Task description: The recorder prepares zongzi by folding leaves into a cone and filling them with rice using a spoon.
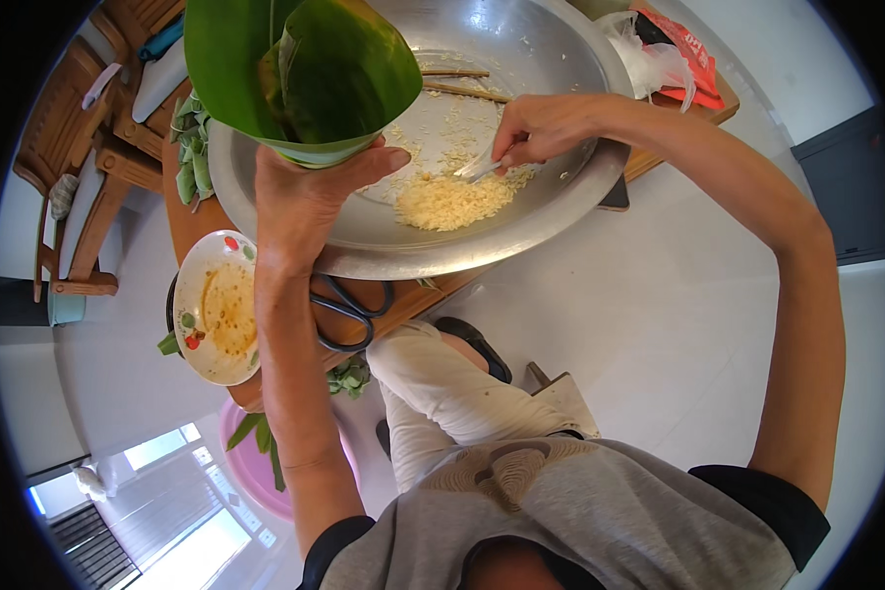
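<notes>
My left hand (317,184) is raised at the near left side of a large metal basin (428,262) and grips a cone of broad green leaves (324,81). The cone's mouth shows dark; what lies within it cannot be made out. Inside the basin, my right hand (527,133) holds a spoon (478,168), its bowl at a heap of pale yellow rice grains (450,203). Loose grains are scattered over the basin's bottom. Beyond the heap lie two thin brown sticks (472,92), probably chopsticks.
A stained, patterned plate (225,310) and black-handled scissors (346,313) lie near the wooden table's edge (402,313). Leaf-wrapped bundles (192,151) stand left of the basin, plastic bags (653,59) at the far right. A pink tub (243,457) holds leaves below; wooden chairs (81,147) stand left.
</notes>
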The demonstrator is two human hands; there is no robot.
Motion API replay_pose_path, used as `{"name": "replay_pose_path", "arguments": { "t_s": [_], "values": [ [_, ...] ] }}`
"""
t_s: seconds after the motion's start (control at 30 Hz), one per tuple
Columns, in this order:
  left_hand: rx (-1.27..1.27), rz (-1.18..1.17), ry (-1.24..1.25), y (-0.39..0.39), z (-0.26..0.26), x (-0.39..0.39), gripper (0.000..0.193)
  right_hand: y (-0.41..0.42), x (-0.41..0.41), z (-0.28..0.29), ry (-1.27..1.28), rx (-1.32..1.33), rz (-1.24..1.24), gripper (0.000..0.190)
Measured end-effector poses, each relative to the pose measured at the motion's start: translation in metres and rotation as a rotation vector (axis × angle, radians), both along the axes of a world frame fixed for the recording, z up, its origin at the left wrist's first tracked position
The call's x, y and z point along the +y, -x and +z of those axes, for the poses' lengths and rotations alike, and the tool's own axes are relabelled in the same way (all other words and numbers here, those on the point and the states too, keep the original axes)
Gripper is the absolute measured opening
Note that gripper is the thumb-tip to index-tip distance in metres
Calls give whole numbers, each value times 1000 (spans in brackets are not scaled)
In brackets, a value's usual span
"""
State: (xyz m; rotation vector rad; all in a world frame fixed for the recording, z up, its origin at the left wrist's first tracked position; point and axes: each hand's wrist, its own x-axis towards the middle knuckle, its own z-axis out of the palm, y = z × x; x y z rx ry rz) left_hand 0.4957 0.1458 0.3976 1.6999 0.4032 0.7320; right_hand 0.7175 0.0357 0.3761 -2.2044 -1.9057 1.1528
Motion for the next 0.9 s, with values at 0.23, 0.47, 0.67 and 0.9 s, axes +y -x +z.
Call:
{"name": "replay_pose_path", "arguments": {
  "t_s": [0.23,0.47,0.67,0.9],
  "values": [
    [83,-19,-35,-3,4,-3,21,3,8,-5,112,194,-53,20],
    [85,-16,-136,-5,1,3,18,-6,-7,35,50,57,-125,19],
    [109,21,-106,-4,-3,3,17,-12,-22,92,-17,-34,-98,18],
    [138,28,-60,-7,-1,6,16,10,-28,167,-92,-128,-274,15]
  ]
}}
